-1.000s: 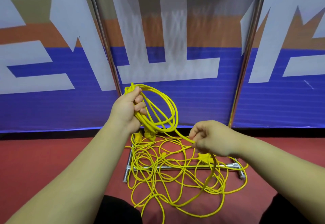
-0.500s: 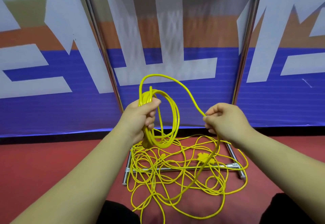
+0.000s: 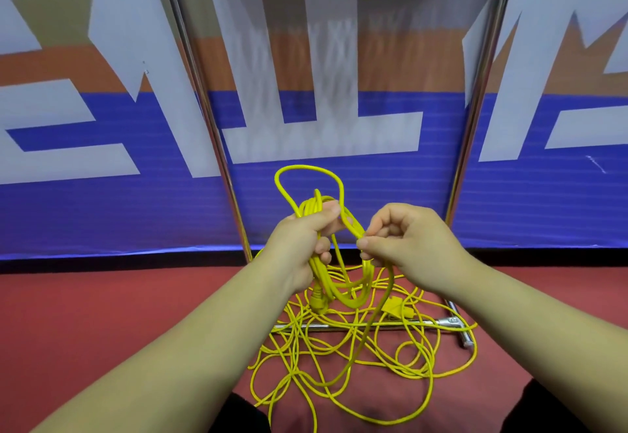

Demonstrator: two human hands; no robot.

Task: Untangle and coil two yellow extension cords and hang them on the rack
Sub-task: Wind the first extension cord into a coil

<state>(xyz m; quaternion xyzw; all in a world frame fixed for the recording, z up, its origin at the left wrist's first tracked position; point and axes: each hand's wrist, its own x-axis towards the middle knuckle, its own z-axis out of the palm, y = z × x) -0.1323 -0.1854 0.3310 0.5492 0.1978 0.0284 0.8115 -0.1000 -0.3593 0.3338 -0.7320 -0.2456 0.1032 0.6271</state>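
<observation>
The left hand (image 3: 302,245) was raised with the forearm extended forward. Its grip was closed around the coil (image 3: 322,276) of yellow cord, thumb pressed on top of the bundled turns. The coil hung below this grip, with a plug (image 3: 317,303) at its lower end. One loop (image 3: 307,167) arched above the grip and across to the right hand (image 3: 407,245). The right grip pinched that strand between thumb and forefinger, just right of the left grip. Below both grips, the rest of the cord lay as a loose tangle (image 3: 339,358) on the red floor (image 3: 102,313), draped over the base bar of the rack (image 3: 424,322).
</observation>
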